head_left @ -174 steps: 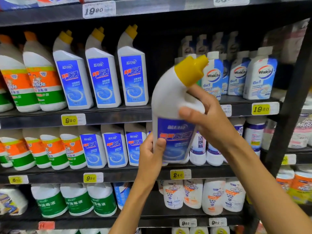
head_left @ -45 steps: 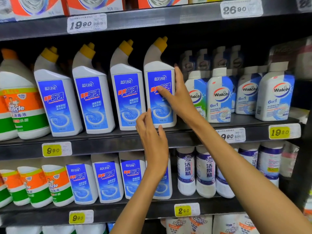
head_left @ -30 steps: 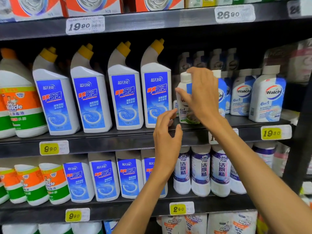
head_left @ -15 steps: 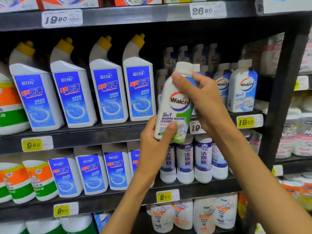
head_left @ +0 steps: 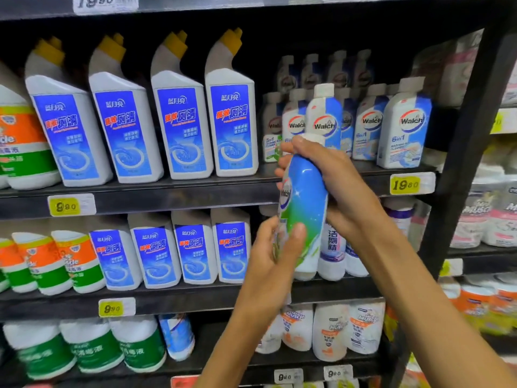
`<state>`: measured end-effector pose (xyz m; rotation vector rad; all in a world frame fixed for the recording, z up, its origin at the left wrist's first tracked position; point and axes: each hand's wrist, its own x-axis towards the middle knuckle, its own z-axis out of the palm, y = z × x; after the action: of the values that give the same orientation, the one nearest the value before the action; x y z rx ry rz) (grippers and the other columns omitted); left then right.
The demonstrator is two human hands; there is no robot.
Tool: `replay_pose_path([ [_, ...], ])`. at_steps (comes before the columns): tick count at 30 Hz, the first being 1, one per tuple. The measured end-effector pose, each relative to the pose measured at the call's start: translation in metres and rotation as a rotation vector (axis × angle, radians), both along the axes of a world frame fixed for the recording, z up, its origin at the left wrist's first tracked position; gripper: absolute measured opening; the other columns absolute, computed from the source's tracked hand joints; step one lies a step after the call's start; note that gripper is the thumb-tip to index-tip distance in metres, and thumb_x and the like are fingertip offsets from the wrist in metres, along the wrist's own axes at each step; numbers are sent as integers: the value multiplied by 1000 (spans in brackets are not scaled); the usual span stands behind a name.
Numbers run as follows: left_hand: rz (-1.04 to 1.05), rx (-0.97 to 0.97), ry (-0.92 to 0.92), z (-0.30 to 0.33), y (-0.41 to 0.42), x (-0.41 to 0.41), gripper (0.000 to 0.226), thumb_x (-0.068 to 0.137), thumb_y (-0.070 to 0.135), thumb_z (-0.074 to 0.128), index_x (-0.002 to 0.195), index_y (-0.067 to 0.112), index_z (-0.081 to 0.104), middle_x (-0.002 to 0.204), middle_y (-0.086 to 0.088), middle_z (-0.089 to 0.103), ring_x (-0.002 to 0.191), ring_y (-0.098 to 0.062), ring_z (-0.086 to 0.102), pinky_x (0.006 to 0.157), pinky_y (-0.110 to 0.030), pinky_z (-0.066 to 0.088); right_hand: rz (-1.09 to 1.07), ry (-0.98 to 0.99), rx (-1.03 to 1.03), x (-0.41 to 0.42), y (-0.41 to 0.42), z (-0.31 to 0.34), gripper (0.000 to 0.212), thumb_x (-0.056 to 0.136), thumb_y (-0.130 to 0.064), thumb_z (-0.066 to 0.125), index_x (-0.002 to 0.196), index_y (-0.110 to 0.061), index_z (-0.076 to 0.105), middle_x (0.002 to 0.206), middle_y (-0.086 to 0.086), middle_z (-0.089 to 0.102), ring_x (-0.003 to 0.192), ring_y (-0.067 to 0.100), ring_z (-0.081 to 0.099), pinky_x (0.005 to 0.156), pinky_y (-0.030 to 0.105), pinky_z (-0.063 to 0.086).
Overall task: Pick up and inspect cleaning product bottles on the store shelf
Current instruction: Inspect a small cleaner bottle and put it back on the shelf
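Both hands hold one Walch bottle off the shelf.
Head view: white cap, blue body fading to green, logo turned left; right hand grip clasps its top, left hand grip wraps its base, before the shelved Walch row.

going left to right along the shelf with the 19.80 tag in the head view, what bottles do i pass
Orange-and-green Mr Muscle bottle → four blue-label, yellow-capped toilet cleaner bottles → Walch bottles, with the held Walch bottle in front of their left part, left hand low, right hand high.
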<state>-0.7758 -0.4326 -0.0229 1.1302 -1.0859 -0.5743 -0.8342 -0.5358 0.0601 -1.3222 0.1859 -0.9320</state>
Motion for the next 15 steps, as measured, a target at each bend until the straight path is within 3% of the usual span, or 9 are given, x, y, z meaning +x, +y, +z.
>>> replay_pose_path([
  [2,-3,32,43,-1,-1,-9,62,65,66,59,111,25,57,94,2,69,80,-7,65,65,-15,50,-30,54,-62,-4,1,-6,37,85,-41,63,100,-7,65,78,0,67,78,14,64,79,30,51],
  [5,-268,29,431,0,2,-9,59,73,60,60,106,12,67,82,-12,65,62,-18,58,47,-24,44,109,54,-46,-17,-7,-12,34,78,-49,65,90,-19,73,86,1,71,82,13,67,83,32,53],
  [8,-627,48,661,-3,3,-7,67,70,64,55,103,8,71,82,-14,65,59,-21,57,51,-24,40,248,4,82,-18,-11,-18,35,78,-47,60,89,-17,73,85,5,72,81,17,68,81,32,53],
  [10,-726,50,714,-10,-1,-10,74,73,65,51,106,1,69,87,-16,66,66,-24,61,58,-27,46,381,-71,185,-13,-9,-24,38,79,-40,54,99,-9,66,82,8,71,82,23,69,79,35,57],
  [12,-658,67,686,-20,-4,-10,76,74,63,53,112,0,66,98,-21,68,80,-28,66,67,-34,54,434,-126,195,-12,-9,-26,34,81,-31,52,103,-6,61,79,8,72,80,24,71,75,36,58],
  [15,-356,23,564,-25,-7,3,58,80,52,57,121,11,64,122,-14,65,107,-26,64,82,-40,56,275,-47,58,-22,-15,-24,28,80,-27,58,101,-10,65,78,4,72,77,20,70,75,31,58],
])
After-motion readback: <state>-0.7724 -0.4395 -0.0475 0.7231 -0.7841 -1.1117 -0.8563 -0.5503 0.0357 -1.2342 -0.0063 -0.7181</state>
